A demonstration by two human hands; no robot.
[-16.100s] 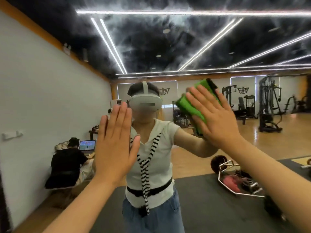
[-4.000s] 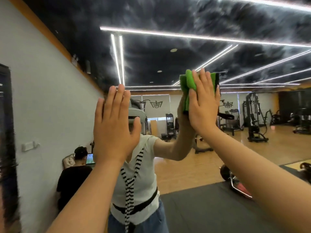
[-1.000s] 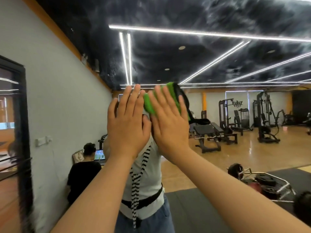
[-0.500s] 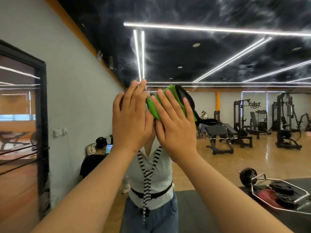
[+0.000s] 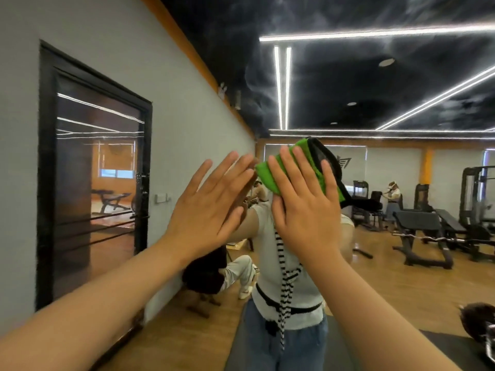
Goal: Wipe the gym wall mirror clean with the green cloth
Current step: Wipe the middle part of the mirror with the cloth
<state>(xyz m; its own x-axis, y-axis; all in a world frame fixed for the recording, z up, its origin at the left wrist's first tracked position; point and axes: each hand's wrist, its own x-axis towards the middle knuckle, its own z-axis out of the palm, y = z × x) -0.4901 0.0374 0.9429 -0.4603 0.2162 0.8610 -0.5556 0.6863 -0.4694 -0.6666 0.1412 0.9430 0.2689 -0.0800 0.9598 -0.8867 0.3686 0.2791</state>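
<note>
The wall mirror (image 5: 401, 199) fills most of the view in front of me and reflects the gym and my own body. My right hand (image 5: 305, 212) presses the folded green cloth (image 5: 270, 172) flat against the glass at head height, fingers straight and spread. The cloth's black edge sticks out past my fingertips to the upper right. My left hand (image 5: 211, 207) lies flat on the mirror just left of the cloth, fingers straight, holding nothing.
A grey wall (image 5: 182, 108) with a black-framed glass door (image 5: 93, 183) runs along my left. The reflection shows weight benches (image 5: 420, 231), machines, a wooden floor, a seated person in black low down (image 5: 206, 271) and a dark floor mat.
The view has swung right over the last second, bringing the black door further in. Both hands stay flat on the glass; the left one has parted slightly from the cloth hand.
</note>
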